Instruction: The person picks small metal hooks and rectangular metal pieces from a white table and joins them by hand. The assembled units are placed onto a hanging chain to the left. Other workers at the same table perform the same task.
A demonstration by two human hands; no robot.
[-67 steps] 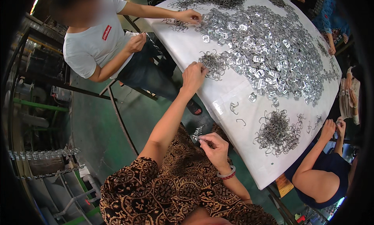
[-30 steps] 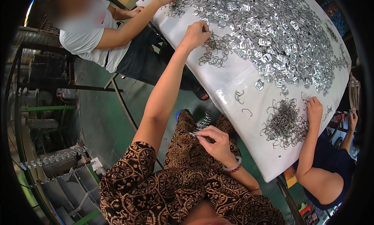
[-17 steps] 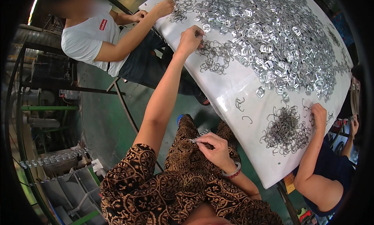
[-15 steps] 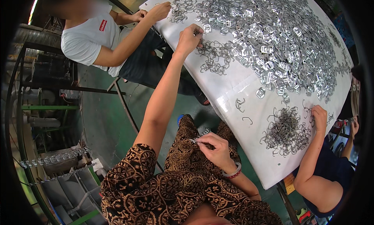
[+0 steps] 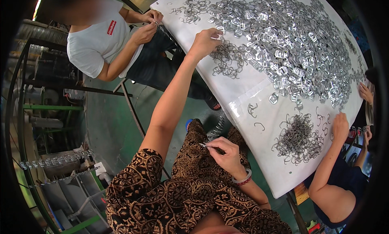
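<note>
Stretched out to the far left of the white table [image 5: 265, 175], my left hand [image 5: 206, 43] has its fingertips closed on a silver metal buckle [image 5: 220, 29] at the edge of the buckle heap [image 5: 293, 47]. Bent wire hooks [image 5: 227, 62] lie tangled just beside that hand. Over my lap, my right hand [image 5: 225, 154] pinches a small silver metal piece [image 5: 203, 145] between thumb and index finger. Its other fingers curl inward, and whatever lies in the palm is hidden. Behind it hangs a row of linked metal pieces [image 5: 217, 128].
A dense pile of wire hooks [image 5: 298, 139] lies near the table's right side. A co-worker in a white shirt [image 5: 95, 37] works at the left. Another person's hand [image 5: 340, 126] is at the right edge. A metal rack [image 5: 75, 90] stands on the left.
My left hand has shifted from holding wire hooks up to closing on a buckle. My right hand has barely moved. The left co-worker's hands came together; the right person's hand moved farther out.
</note>
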